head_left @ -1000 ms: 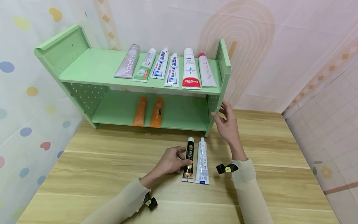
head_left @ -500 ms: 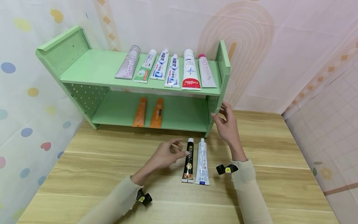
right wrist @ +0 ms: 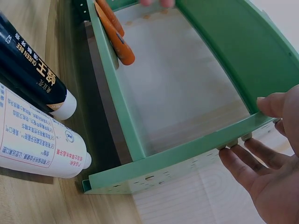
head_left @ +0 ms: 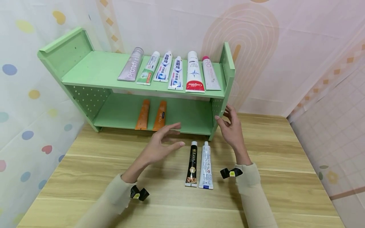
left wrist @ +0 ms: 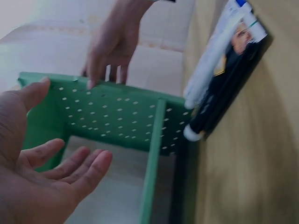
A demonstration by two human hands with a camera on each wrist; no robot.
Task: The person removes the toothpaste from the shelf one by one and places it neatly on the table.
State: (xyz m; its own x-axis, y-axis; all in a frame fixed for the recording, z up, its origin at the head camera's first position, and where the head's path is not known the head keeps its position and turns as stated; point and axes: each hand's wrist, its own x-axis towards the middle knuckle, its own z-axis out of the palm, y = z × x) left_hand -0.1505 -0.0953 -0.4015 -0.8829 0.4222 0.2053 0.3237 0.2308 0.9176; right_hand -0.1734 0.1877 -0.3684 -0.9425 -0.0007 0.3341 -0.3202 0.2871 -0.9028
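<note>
My left hand point(head_left: 161, 144), fingers spread and holding nothing, hovers in front of the lower tier of a green two-tier shelf point(head_left: 82, 71). At the shelf's right side panel, my right hand point(head_left: 232, 128) grips the edge; in the right wrist view the thumb point(right wrist: 273, 105) is on the inner side and the fingers lie along the outer face. A black toothpaste tube point(head_left: 192, 164) with a white cap lies on the table, beside a white toothpaste tube point(head_left: 206, 166). Two orange tubes point(head_left: 143, 114) lie on the lower tier, the right one partly behind my left hand.
Several toothpaste tubes lie in a row on the upper tier, among them a lilac tube point(head_left: 131, 65), a red-and-white Colgate tube point(head_left: 195, 72) and a pink-capped tube point(head_left: 211, 74). The wooden table point(head_left: 285, 177) meets a patterned cloth backdrop point(head_left: 256, 57) behind the shelf.
My left hand has let go of the black toothpaste tube and moved up and left toward the lower tier, its fingers opening. My right hand stays at the shelf's side panel.
</note>
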